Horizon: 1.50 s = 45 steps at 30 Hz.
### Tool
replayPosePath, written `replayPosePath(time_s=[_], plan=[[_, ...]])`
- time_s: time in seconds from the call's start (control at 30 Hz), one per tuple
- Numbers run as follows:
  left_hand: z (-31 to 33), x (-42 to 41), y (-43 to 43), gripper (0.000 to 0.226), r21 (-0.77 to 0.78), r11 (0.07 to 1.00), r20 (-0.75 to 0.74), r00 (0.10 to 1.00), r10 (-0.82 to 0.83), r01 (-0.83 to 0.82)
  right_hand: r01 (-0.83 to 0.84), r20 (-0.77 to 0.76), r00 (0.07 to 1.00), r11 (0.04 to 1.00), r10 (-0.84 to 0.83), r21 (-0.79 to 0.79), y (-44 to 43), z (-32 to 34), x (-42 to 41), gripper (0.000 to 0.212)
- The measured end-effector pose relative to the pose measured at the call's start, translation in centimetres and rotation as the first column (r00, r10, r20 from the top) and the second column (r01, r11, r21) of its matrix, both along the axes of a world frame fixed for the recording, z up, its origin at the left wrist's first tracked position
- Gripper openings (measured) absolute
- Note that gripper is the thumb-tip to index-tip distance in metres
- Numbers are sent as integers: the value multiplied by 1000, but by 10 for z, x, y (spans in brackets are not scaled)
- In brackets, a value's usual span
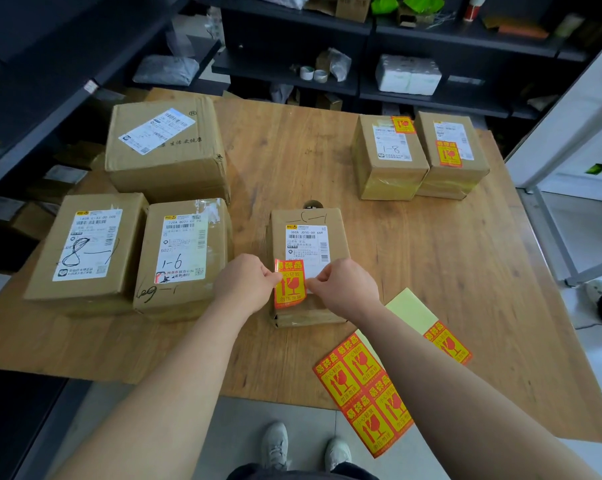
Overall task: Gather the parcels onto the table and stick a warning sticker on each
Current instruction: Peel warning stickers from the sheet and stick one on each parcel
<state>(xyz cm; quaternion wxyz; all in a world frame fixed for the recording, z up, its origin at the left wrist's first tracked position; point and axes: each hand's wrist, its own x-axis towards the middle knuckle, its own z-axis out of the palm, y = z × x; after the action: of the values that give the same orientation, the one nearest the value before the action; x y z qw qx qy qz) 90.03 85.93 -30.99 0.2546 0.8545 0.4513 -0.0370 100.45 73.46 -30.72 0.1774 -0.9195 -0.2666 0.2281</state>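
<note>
The left hand (246, 284) and right hand (343, 289) are pinching opposite sides of the warning sticker (290, 284), their grip stretching it flat over the parcel (310, 220).

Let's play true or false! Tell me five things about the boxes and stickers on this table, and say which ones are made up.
1. The left hand and the right hand both pinch one warning sticker over the middle parcel. True.
2. The parcel marked 1-8 and its neighbour at the far right each bear a warning sticker. True.
3. The big parcel at the back left bears a warning sticker. False: it shows only a white shipping label.
4. The sticker sheet lies on the floor. False: it lies on the table, at its near edge, partly overhanging.
5. Four parcels stand on the table. False: there are six.
</note>
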Motion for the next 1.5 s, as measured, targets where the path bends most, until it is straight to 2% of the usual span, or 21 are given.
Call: replayPosePath(time_s=[0.33,0.5,0.7,0.93,1.23,1.5], plan=[[-3,-5,-2,36,-52,997,66,996,-55,58,64,-128,990,998,-60,26,3,0,2,41],[-3,-6,-4,39,-78,996,141,990,-29,40,52,-144,988,999,-49,17,2,0,2,31],[-1,-3,-12,40,-74,996,127,991,-47,57,120,-191,977,987,-98,105,-5,2,7,29],[3,10,-27,34,-89,992,153,985,-74,88,211,-220,958,971,-183,113,-22,-2,17,30],[6,31,-50,38,-13,995,123,988,-93,95,221,-224,955,970,-193,105,-43,1,32,23],[5,28,-43,44,-57,995,92,993,-78,84,182,-223,962,980,-160,84,-40,1,34,28]])
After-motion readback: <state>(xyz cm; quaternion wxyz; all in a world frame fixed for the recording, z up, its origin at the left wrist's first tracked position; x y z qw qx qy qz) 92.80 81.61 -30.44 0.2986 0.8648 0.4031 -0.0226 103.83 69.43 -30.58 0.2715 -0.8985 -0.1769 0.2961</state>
